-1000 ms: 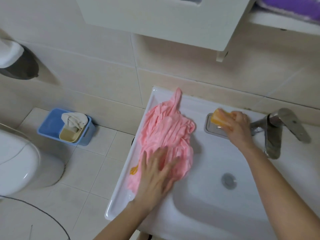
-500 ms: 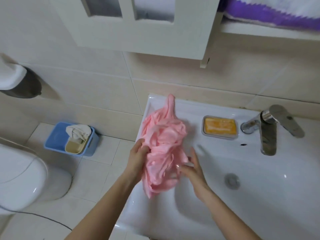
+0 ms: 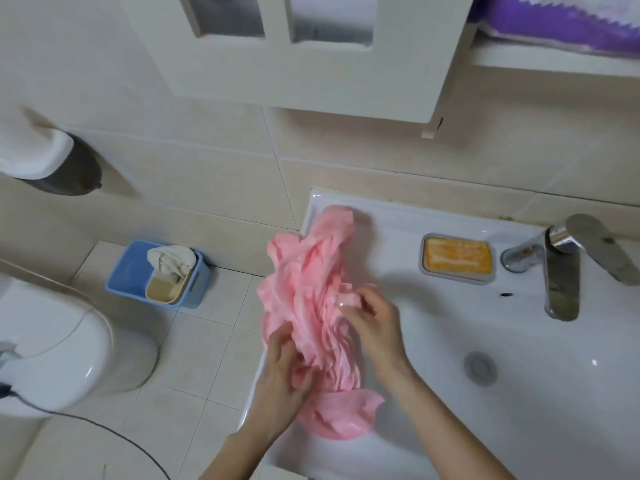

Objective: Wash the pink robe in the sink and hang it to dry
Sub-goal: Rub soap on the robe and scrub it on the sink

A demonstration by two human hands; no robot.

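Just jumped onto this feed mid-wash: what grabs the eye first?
The bunched pink robe, bright against the left side of the white sink, with the left hand and right hand both gripping it. Next, the orange soap bar in its grey dish, beside the chrome faucet at the back right.

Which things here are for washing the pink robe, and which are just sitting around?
For the job: pink robe, left hand and right hand holding it, sink, orange soap bar, faucet.

Just lying about: blue bin, toilet, wall cabinet, purple cloth on the shelf.
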